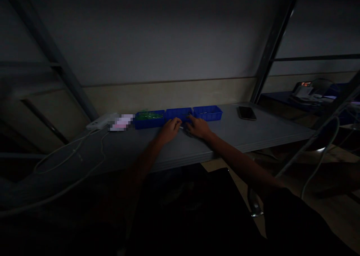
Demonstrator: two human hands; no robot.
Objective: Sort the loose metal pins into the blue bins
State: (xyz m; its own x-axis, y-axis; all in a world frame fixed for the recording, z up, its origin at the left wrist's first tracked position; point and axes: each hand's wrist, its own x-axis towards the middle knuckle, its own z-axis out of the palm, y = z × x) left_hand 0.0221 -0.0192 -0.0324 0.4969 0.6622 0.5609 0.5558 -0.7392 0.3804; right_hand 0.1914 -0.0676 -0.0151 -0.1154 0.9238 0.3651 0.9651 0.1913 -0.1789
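Note:
In the dim head view, my left hand point(170, 130) is at the front of the middle blue bin point(176, 111), with its fingers pinched together. A small pale piece point(181, 127) shows beside its fingertips; whether the pinch holds it is unclear. My right hand point(199, 128) reaches to the right front corner of the same bin, index finger stretched forward and apart from the thumb. Small dark items point(188, 114) lie in the bin near that fingertip, hard to make out. Under the right hand, a dark thin object point(188, 133) rests on the grey table point(225, 134), partly hidden.
A left blue bin point(149, 124) contains green plastic film; the right blue bin point(209, 116) has small contents. A phone point(247, 113) lies on the right. A white power strip point(102, 121), a blurred-out screen point(122, 122) and loose cables point(101, 147) occupy the left. Metal posts point(274, 42) frame the table.

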